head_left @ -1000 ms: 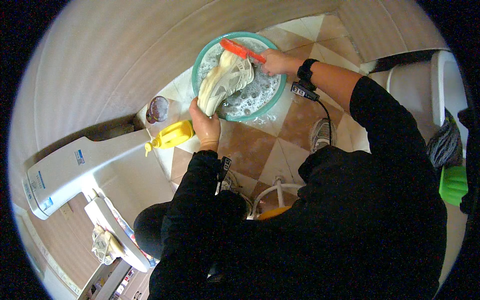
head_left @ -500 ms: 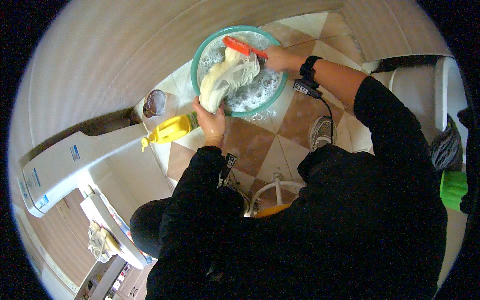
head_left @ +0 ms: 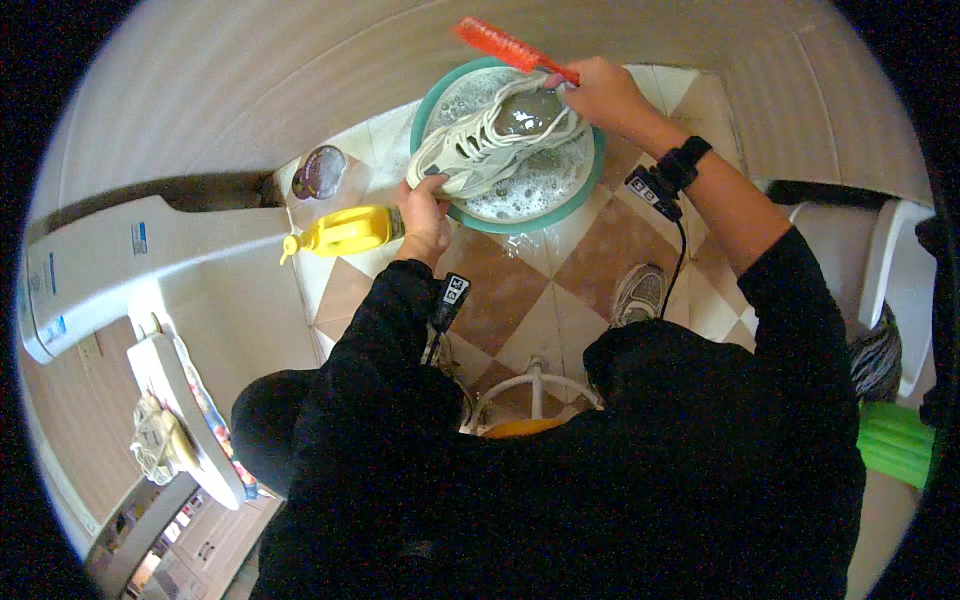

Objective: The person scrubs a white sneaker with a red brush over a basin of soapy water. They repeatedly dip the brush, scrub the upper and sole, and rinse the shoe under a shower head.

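Over a round green basin point(head_left: 522, 226) of foamy water, a pale grey-white lace-up sneaker point(head_left: 470, 150) is held with its upper and opening facing up. Water glints inside the opening. My left hand point(head_left: 425, 218) grips the toe end, thumb on top and the other fingers partly hidden beneath. My right hand point(head_left: 603, 95) is closed around the handle of a red brush point(head_left: 498, 45) and also meets the sneaker's heel end. The bristle head points up and left, beyond the basin's far rim and apart from the shoe.
A yellow jug-like bottle point(head_left: 350, 231) lies left of the basin, near a round brown-rimmed object point(head_left: 322, 172) with foam. Another sneaker point(head_left: 160, 440) rests on a white lid point(head_left: 190, 415) at lower left. A white stool frame point(head_left: 537, 385) stands below me; a green plastic item point(head_left: 895, 440) is at right.
The sneaker has been turned from sole showing to upper and opening facing up. My right hand has moved up and right, and the brush has come off the shoe.
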The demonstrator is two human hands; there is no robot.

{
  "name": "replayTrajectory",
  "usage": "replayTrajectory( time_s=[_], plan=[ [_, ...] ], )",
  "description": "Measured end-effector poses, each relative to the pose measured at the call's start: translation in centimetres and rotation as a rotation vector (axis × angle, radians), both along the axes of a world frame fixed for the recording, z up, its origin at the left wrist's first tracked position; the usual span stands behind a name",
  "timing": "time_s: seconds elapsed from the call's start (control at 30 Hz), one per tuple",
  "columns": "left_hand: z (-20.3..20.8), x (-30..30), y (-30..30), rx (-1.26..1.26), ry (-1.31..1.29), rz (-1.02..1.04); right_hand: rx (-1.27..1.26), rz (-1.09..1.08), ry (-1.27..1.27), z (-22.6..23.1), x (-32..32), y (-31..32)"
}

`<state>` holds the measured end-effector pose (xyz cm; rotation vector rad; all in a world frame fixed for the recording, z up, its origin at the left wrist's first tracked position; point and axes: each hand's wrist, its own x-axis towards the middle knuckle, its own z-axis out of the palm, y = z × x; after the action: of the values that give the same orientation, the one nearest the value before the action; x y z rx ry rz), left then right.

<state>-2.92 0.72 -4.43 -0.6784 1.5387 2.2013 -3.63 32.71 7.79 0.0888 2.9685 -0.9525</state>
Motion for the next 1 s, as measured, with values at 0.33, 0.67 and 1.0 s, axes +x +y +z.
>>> replayTrajectory(
  time_s=[0.33, 0.67, 1.0],
  plan=[
    [2.3, 0.4, 1.8, 0.412, -0.302, -0.195, -0.160, 0.045, -0.113, 7.1, -0.7, -0.6],
    [4.3, -0.8, 3.3, 0.201, 0.058, -0.011, -0.087, 0.014, -0.101, 3.9, -0.3, 1.8],
    [13.0, -4.5, 3.9, -0.193, 0.484, -0.051, -0.313, -0.054, -0.123, -5.4, 0.7, 2.0]
  ],
)
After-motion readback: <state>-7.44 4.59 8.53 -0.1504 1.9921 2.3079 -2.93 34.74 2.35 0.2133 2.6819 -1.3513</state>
